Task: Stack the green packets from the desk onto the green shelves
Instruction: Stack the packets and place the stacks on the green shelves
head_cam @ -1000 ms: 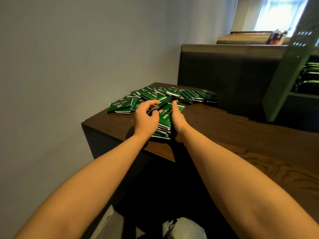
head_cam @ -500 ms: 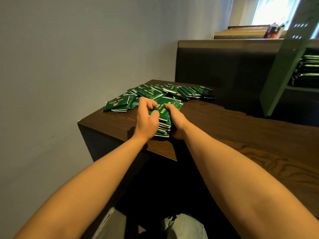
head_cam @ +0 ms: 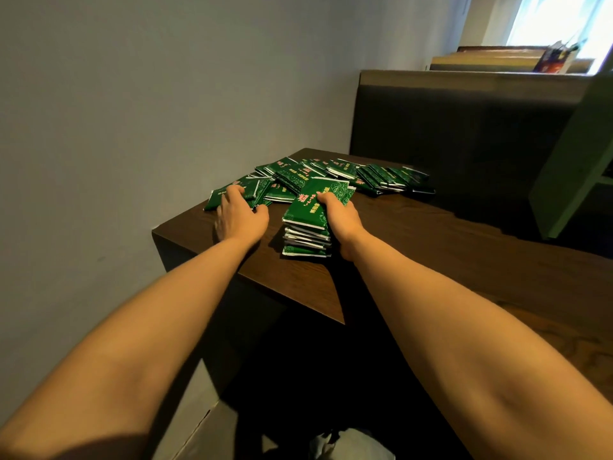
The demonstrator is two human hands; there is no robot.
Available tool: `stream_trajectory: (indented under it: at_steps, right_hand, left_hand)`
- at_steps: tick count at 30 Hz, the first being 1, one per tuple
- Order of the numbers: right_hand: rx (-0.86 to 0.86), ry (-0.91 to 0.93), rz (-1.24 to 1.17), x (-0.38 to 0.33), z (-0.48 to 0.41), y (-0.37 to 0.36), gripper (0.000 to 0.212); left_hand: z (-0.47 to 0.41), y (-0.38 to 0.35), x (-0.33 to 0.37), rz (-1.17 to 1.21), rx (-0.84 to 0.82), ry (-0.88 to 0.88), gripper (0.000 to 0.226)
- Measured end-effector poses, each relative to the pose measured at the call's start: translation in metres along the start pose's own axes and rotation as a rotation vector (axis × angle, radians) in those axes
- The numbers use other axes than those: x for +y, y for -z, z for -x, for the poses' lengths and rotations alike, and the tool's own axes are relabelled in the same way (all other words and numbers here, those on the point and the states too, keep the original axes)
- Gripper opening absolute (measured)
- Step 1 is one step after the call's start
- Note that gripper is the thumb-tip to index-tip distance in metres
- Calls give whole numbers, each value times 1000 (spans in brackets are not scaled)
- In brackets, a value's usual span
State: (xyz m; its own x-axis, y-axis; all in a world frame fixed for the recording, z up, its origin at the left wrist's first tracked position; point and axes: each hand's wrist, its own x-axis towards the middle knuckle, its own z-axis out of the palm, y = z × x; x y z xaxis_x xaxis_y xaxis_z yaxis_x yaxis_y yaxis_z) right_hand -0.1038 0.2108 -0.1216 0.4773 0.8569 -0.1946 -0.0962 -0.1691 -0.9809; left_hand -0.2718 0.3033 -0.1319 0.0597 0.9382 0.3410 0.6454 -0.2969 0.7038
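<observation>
Head view, contents by size: grey wall point(head_cam: 166, 94) at left; dark wood desk point(head_cam: 431, 260), its corner towards the wall; dark partition point(head_cam: 447, 127) behind the desk; pale green shelves point(head_cam: 570, 161), only one upright at the right edge; loose green packets point(head_cam: 335, 175) spread in an overlapping heap over the desk's far corner; stack of green packets point(head_cam: 306, 232) nearer the front edge, the top one printed with white cloud scrolls and red-pink characters too small to read; right hand point(head_cam: 341, 217) gripping the stack's right side, thumb on the top packet, fingers hidden and probably wrapped behind; left hand point(head_cam: 238, 217) uncurled, fingers laid flat on the leftmost packet point(head_cam: 215, 200) of the heap, holding nothing.
</observation>
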Motion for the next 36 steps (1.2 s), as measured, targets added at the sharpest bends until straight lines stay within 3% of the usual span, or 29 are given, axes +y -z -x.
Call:
stream_trajectory:
  at_steps: [2,6,10,13,18,22,25,27,29,31,34,36]
  right_hand:
    - [-18,-4,-11,1,-6,1,90]
    - [-85,-98,-74,10,-30,4,116]
    - [-95,-142,-83,4,-30,6,122]
    - [-96,-141,-99,4,-25,6,116]
    - [-86,-142,-102,18,-48,6,135]
    - [-92,-108,-123,16,-36,7,120]
    - [-71,-110,-95,30,-55,9,152]
    - [-78,-115,-91,36,-62,13,161]
    - [-79,-117,-70,24,-31,19,147]
    - [-77,-110,-68,12,5,30,119]
    - [-58,-109,-67,-2,53,52,100]
    - [-57,-100,-57,-3,68,72,72]
  left_hand:
    - [-11,-6,-3,-108,-3,-13,45]
    - [-19,-17,-12,-203,-58,-29,20]
    - [-20,-21,-17,-313,-165,-51,49]
    - [-19,-22,-15,-364,-173,-74,55]
    - [-14,-24,-17,-356,7,-206,45]
    - [-3,-16,-13,-313,193,-352,32]
    - [9,-5,-7,-275,278,-418,26]
    - [19,2,1,-227,277,-430,24]
    - [30,9,12,-182,255,-430,23]
    - [39,13,25,-151,230,-452,23]
    - [60,9,49,-63,157,-532,25]
    - [78,1,67,38,104,-562,34]
